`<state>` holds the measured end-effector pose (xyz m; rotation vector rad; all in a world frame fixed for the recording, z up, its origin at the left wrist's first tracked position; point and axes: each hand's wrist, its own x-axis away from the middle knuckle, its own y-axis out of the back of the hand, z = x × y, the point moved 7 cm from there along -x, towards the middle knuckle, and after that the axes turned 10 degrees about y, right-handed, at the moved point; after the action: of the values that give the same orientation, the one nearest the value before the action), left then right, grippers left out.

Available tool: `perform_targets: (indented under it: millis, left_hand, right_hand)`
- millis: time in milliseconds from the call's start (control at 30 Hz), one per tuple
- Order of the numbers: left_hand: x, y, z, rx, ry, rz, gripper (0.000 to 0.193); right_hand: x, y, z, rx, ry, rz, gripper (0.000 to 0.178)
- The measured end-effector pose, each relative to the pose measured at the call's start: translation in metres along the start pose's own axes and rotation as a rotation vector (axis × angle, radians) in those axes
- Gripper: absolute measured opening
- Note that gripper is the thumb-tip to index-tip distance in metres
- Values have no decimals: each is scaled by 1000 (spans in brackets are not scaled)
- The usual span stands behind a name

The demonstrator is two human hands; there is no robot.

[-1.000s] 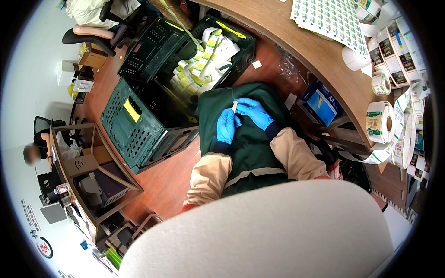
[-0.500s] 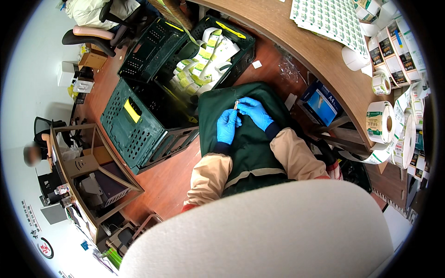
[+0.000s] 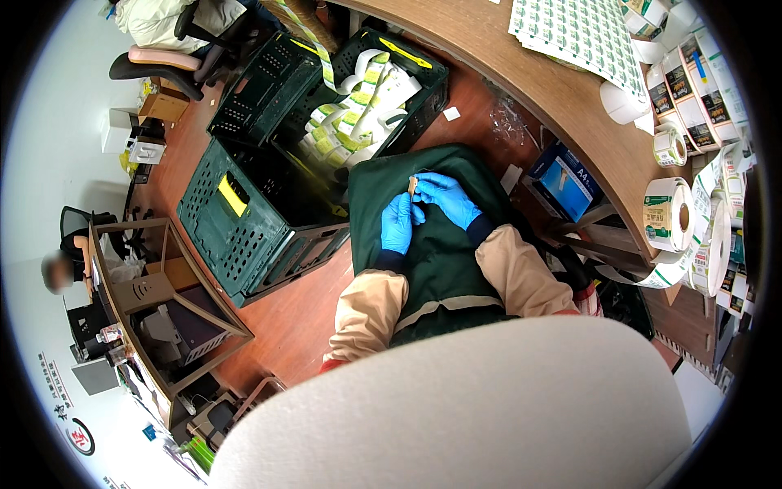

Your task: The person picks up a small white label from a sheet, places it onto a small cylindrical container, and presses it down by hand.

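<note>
Both my hands wear blue gloves and meet over the dark green apron (image 3: pixel 444 261) on my lap. A small, flat, tan-brown piece (image 3: pixel 413 186) stands up between them; its kind is too small to make out. My left hand (image 3: pixel 397 224) pinches the lower end of this piece, fingers closed. From the other side, the fingertips of my right hand (image 3: pixel 446 198) close on its upper part. Ahead of my hands, a green plastic crate (image 3: pixel 436 77) holds a loose heap of green-and-white label strip (image 3: pixel 358 114).
A second green crate (image 3: pixel 244 253) stands to the left. The curved wooden desk (image 3: pixel 562 98) runs along the right, bearing label sheets (image 3: pixel 578 41) and label rolls (image 3: pixel 664 216). Beneath it sits a blue box (image 3: pixel 566 181). A person (image 3: pixel 77 253) is at a far-left desk.
The tan-brown piece now shows more of its face and has turned slightly in my fingers. Above the crate, the hanging label strip has shifted and twisted. My hands have barely moved.
</note>
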<state>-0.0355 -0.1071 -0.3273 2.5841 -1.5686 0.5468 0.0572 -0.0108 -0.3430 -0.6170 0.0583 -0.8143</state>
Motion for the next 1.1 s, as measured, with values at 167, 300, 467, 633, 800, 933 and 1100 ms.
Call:
perform_targets:
  millis: [167, 300, 467, 633, 800, 933, 1100]
  left_hand:
    - [1, -4, -3, -10, 30, 2, 29]
    - [1, -6, -3, 0, 29, 20, 25]
    - [1, -4, -1, 2, -9, 34, 26]
    - [3, -6, -4, 4, -19, 49, 27]
    - [5, -7, -5, -73, -26, 51, 29]
    - [4, -8, -5, -117, -24, 37, 29]
    - [6, -8, -5, -184, 12, -7, 26]
  right_hand:
    - [3, -3, 7, 38, 8, 8, 28]
    - [3, 0, 7, 110, -5, -17, 26]
    - [5, -5, 9, 100, -28, 15, 24]
    - [6, -10, 15, 75, -19, 45, 22]
    - [4, -7, 13, 118, 10, 60, 19]
    - [0, 0, 7, 245, 57, 24, 15]
    - [1, -1, 7, 273, 102, 27, 7]
